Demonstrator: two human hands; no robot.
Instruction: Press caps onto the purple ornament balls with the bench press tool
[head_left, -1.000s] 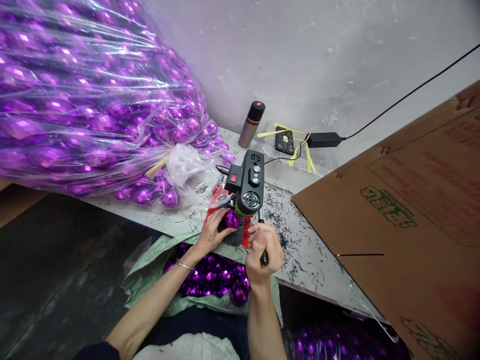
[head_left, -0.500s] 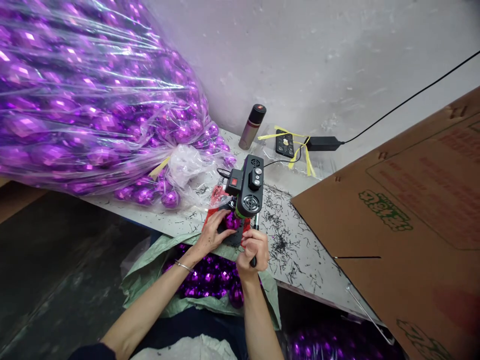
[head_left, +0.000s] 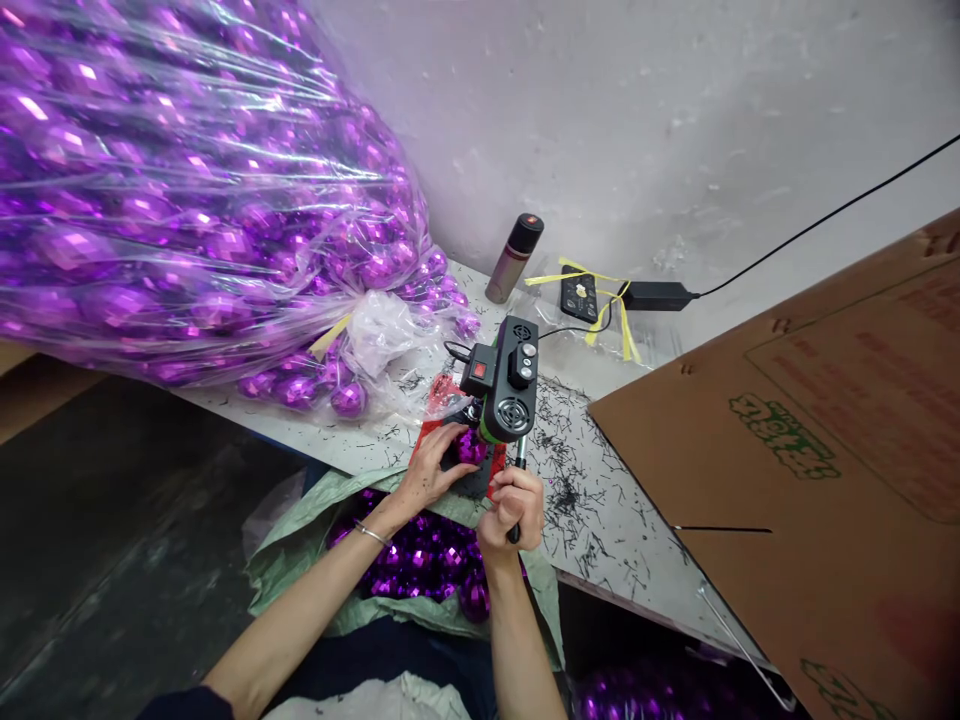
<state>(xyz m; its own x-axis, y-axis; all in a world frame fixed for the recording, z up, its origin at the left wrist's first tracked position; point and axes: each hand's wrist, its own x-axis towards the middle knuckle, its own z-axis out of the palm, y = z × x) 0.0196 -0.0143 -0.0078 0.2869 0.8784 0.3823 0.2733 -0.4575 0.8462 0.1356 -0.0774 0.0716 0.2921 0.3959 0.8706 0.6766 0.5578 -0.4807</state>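
Observation:
A small bench drill press [head_left: 513, 375], black with a red base, stands on the white worktop. Under its head sits a shiny purple faceted ball [head_left: 471, 446]. My left hand [head_left: 431, 468] has its fingers and thumb curved around that ball from the left. Gripping the press's lever handle [head_left: 514, 533] is my right hand [head_left: 517, 512], its fingers wrapped round the black grip. Just below the table edge, a pale green sack [head_left: 300, 550] lies open over my lap with many purple balls [head_left: 424, 555] inside. The spot where the tool meets the ball is hidden by the press head.
A big clear bag of purple balls [head_left: 187, 220] fills the left. Behind the press are a bottle [head_left: 514, 258], a phone [head_left: 579, 292] and a power adapter [head_left: 658, 296]. Black shavings litter the worktop [head_left: 559, 440]. A cardboard box [head_left: 840, 470] stands at the right.
The whole view has shifted slightly, so everything sits a little further right and lower. Both hands keep their places on the ball and the lever handle.

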